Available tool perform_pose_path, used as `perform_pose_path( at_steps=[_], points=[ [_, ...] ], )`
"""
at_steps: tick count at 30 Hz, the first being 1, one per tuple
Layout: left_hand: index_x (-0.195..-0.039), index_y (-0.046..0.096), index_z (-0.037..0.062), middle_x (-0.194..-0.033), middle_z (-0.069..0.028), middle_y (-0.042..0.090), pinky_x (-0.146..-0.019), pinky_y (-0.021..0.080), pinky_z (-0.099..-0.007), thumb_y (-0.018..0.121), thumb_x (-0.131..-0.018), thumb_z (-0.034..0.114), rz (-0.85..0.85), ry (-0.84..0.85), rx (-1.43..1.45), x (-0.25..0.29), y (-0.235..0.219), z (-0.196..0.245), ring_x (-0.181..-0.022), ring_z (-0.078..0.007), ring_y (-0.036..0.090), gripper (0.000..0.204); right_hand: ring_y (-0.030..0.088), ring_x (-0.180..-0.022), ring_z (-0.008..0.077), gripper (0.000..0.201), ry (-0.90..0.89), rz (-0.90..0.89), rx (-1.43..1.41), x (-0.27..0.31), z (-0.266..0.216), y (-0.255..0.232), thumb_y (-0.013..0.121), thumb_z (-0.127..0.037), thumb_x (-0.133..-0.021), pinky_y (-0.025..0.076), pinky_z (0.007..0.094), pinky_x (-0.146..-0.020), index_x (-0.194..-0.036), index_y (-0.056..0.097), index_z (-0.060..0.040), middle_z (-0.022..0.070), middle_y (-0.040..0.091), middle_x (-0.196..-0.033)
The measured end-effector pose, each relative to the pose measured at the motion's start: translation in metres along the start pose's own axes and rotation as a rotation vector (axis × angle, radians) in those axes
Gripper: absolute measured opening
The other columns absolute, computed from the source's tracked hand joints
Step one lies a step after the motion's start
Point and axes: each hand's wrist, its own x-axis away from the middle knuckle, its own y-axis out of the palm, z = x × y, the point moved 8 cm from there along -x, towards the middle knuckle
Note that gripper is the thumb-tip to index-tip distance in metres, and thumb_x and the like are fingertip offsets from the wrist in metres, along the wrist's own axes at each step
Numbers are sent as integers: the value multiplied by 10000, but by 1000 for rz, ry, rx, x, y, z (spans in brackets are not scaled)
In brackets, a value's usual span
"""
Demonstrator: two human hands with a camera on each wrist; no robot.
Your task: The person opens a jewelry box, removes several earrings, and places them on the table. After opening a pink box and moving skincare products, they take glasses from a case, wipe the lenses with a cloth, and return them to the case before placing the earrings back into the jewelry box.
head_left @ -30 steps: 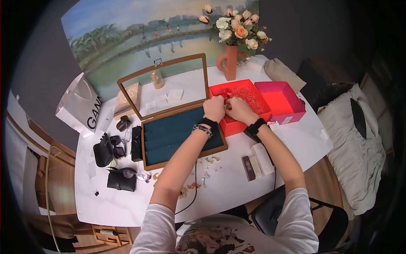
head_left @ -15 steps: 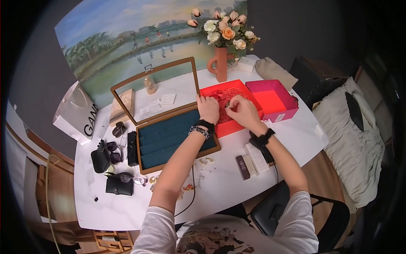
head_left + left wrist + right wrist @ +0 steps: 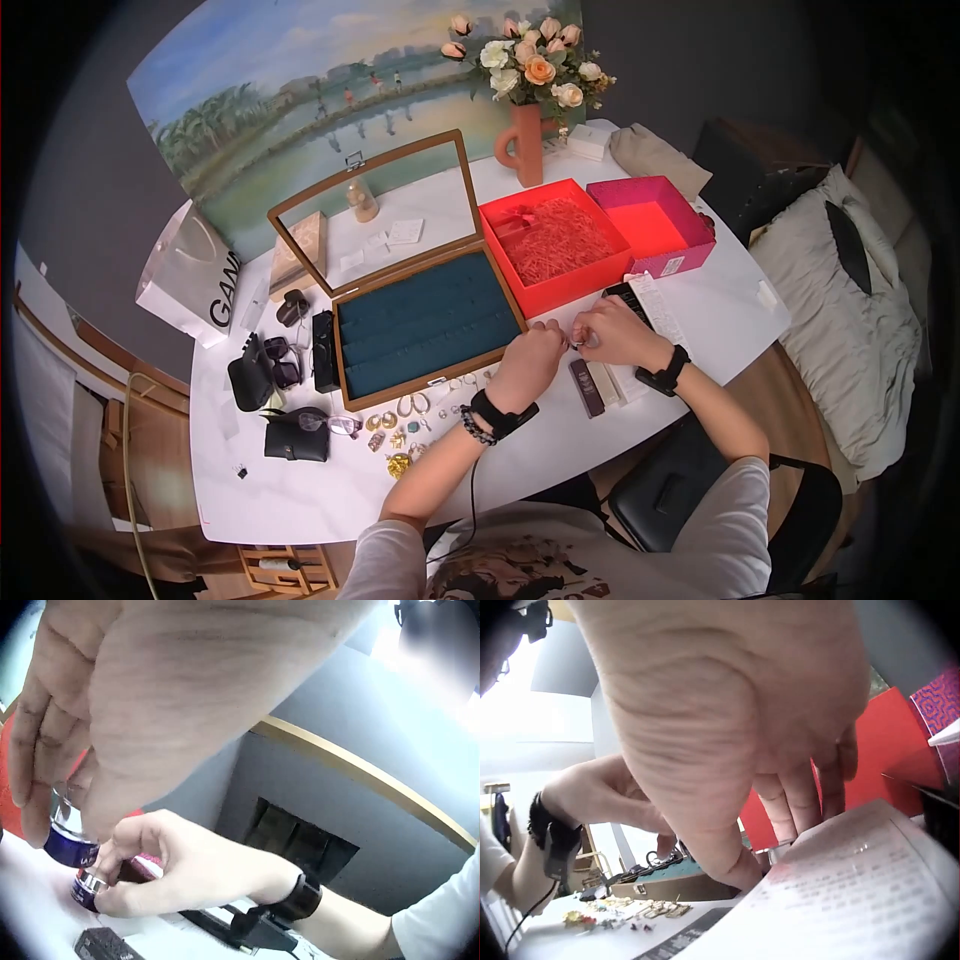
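The left hand (image 3: 525, 370) is closed down to a pinch, its thumb and fingers gripping a silver-lidded blue jar (image 3: 73, 844). The right hand (image 3: 622, 332) pinches a second blue jar (image 3: 88, 889), also small with a silver band, between thumb and fingertips. The two jars are near each other, just above the surface (image 3: 280, 500), inward from its front edge.

Both hands are in front of the red box (image 3: 575, 285), outside its near wall. The left hand is just beside the near right corner of the wooden display case (image 3: 425, 320), whose glazed lid stands raised at the back. Below the right hand, a slim dark carton (image 3: 588, 388) lies beside paler cartons; printed paper (image 3: 662, 305) spreads to the right, with white surface between it and the right edge. The magenta box (image 3: 690, 255) sits against the red box's right side.

Jewellery (image 3: 398, 460) lies along the case's front edge, left of the left forearm. Farther left are eyeglasses (image 3: 342, 425) and a black pouch (image 3: 296, 440), with bare surface from there to the front left edge.
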Motion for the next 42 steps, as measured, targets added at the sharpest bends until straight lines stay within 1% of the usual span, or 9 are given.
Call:
perform_pose_path(
  at_steps=[9, 15, 17, 24, 27, 29, 33, 35, 42],
  points=[
    [-1033, 614, -14, -948, -231, 672, -772, 577, -501, 682, -944, 168, -13, -42, -58, 2, 45, -23, -880, -431, 695, 213, 698, -891, 286, 165, -66, -193, 106, -8, -8, 0, 780, -158, -729, 483, 411, -894, -878, 784, -90, 62, 758, -820],
    [-1097, 624, -16, -964, -220, 672, -825, 561, -512, 697, -937, 177, -24, 22, 152, 8, 44, -18, -932, -429, 690, 261, 742, -819, 363, 272, 107, 74, -67, -50, -12, -61, 743, -197, -839, 575, 442, -774, -1004, 759, 18, 175, 747, -821],
    [-1162, 633, -10, -1037, -195, 664, -888, 532, -477, 694, -936, 170, 36, 51, 22, 8, 32, -8, -1052, -391, 663, 295, 744, -868, 366, 284, 275, 59, -177, -78, -2, -70, 714, -207, -892, 580, 445, -798, -1040, 745, 34, 199, 751, -870],
    [-1333, 608, -12, -1449, -224, 504, -1048, 427, -454, 692, -913, 160, 403, 131, -84, 1, -33, 1, -1297, -364, 506, 462, 744, -840, 379, 322, 215, 305, 0, -194, 93, -34, 735, -265, -888, 582, 435, -770, -1008, 741, 34, 214, 754, -898],
    [-1377, 587, -14, -1568, -235, 411, -1079, 407, -466, 695, -900, 146, 406, 127, -120, 0, -36, -9, -1323, -371, 490, 515, 722, -784, 230, 348, 328, 346, 117, -224, 140, -16, 752, -284, -912, 570, 349, -725, -1006, 735, 50, 156, 742, -845],
    [-1380, 589, -17, -1586, -235, 407, -1068, 416, -464, 697, -894, 135, 331, 103, -201, -1, -28, -18, -1318, -367, 499, 521, 710, -796, 178, 374, 630, -70, -252, -234, 171, 19, 758, -354, -923, 556, 326, -702, -1000, 746, 12, 105, 740, -856],
    [-1374, 596, -18, -1579, -235, 420, -1055, 430, -449, 685, -893, 112, 263, 80, -112, -6, -25, -26, -1301, -353, 522, 506, 683, -775, 137, 382, 686, -51, -332, -236, 177, 24, 764, -403, -927, 519, 287, -656, -975, 749, -25, 68, 720, -848],
    [-1364, 605, -20, -1575, -237, 427, -1040, 448, -429, 670, -889, 83, 208, 108, -56, -8, -19, -27, -1274, -335, 550, 490, 611, -596, 159, 406, 624, 76, -540, -239, 172, 21, 822, -414, -862, 457, 338, -538, -833, 702, -28, 59, 673, -734],
    [-1333, 611, -47, -1567, -241, 436, -1032, 463, -420, 666, -854, 52, 296, 180, -97, -3, -18, -24, -1245, -323, 565, 493, 630, -778, 111, 365, 676, 111, -544, -231, 137, 0, 780, -398, -926, 462, 252, -669, -880, 728, -40, 24, 676, -785]
  ],
)
